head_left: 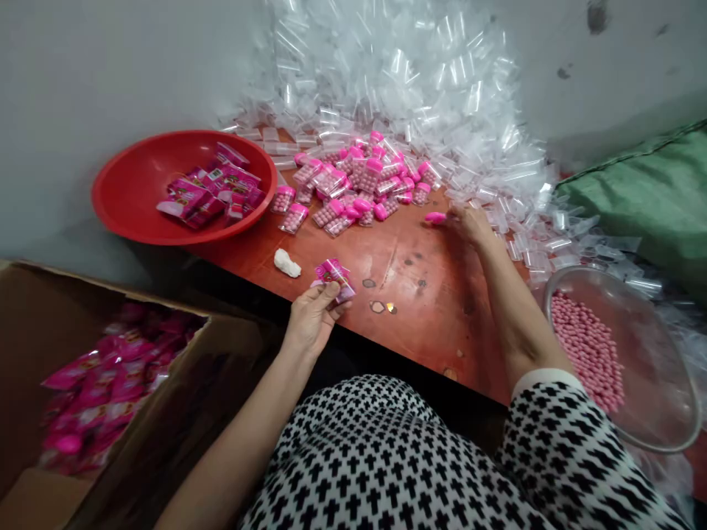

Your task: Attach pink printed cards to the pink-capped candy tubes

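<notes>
My left hand (316,318) pinches a small stack of glossy pink printed packets (334,278) above the table's front edge. Farther right, my right hand (468,224) is closed at the fingertips on a bright pink cap (435,218), just above the table. Whether a container is joined to that cap is hidden by the fingers. Between and beyond my hands lies a heap of clear containers (367,177) with pink caps, filled with pink beads. A white crumpled lump (287,263) rests left of the packets.
A red bowl (124,213) with pink packets stands at the left. Below it is a cardboard box (221,342) of filled pink bags. Empty clear tubes (409,81) are piled at the back. On the right are a metal bowl (657,368) of pink beads and a green sack (646,184).
</notes>
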A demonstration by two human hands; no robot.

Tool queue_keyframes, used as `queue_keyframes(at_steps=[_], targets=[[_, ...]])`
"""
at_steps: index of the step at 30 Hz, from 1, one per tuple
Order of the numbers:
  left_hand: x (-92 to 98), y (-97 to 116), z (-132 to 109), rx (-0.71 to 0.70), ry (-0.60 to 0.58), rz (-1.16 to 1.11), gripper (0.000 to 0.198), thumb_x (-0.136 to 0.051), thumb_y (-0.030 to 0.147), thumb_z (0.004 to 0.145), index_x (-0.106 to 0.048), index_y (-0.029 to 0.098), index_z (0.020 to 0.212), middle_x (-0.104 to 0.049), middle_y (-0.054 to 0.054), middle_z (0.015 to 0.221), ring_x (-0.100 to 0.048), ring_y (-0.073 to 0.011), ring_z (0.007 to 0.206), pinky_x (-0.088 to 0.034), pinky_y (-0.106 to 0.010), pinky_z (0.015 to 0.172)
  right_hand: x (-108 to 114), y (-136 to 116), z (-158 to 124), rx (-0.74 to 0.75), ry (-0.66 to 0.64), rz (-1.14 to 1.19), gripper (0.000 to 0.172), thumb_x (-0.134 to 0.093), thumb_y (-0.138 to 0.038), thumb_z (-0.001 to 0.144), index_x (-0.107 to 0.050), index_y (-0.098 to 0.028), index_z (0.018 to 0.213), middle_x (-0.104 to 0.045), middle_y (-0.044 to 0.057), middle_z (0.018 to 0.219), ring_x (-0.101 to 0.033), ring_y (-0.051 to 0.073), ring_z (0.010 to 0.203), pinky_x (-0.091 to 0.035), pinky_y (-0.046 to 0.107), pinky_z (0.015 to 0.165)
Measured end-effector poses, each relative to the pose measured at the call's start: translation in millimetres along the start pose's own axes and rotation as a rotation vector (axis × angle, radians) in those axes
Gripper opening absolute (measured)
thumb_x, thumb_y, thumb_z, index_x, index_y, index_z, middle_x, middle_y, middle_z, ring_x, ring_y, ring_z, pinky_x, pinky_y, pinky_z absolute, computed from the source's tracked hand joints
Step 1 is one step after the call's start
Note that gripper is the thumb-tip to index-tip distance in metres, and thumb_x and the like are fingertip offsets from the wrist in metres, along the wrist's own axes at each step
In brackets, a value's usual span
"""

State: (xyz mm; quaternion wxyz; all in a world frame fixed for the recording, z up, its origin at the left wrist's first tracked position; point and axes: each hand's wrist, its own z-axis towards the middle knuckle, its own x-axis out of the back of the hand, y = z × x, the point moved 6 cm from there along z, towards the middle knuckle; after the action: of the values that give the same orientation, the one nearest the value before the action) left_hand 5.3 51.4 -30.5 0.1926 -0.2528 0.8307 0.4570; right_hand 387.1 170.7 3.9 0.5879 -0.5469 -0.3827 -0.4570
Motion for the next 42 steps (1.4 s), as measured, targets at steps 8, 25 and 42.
queue_keyframes(at_steps=[8, 25, 42], targets=[[-48.2, -6, -8, -0.544, -0.305, 0.669, 0.006, -0.075, 0.023, 0.07, -0.075, 0.019, 0.065, -0.07, -0.008, 0.115, -0.063, -0.0236, 0.109, -0.044, -0.036, 0.101, -27, -101, -83, -0.141, 0.065, 1.233, 0.029, -0.078, -0.04, 0.064, -0.068, -0.021, 0.083, -0.07, 0.0, 0.081, -0.062, 0.015, 0.074, -0.05, 0.032, 0.075], [-43.6, -44, -24, -0.878, -0.595, 0.97, 0.009, -0.069, 0.025, 0.081, -0.076, 0.022, 0.075, -0.072, -0.006, 0.095, -0.067, -0.0183, 0.09, -0.051, -0.029, 0.081, -65, -188, -160, -0.27, -0.551, 1.585, 0.044, -0.069, -0.059, 0.069, -0.072, -0.017, 0.082, -0.07, 0.006, 0.079, -0.064, 0.02, 0.078, -0.048, 0.028, 0.06], [-38.5, -39, -17, -0.653, -0.515, 0.818, 0.017, -0.07, 0.036, 0.078, -0.076, 0.025, 0.067, -0.062, -0.003, 0.071, -0.059, -0.0161, 0.071, -0.046, -0.027, 0.071, -66, -192, -160, -0.352, -0.249, 1.561, 0.047, -0.066, -0.064, 0.069, -0.061, -0.023, 0.091, -0.072, 0.006, 0.093, -0.067, 0.021, 0.086, -0.056, 0.033, 0.068]])
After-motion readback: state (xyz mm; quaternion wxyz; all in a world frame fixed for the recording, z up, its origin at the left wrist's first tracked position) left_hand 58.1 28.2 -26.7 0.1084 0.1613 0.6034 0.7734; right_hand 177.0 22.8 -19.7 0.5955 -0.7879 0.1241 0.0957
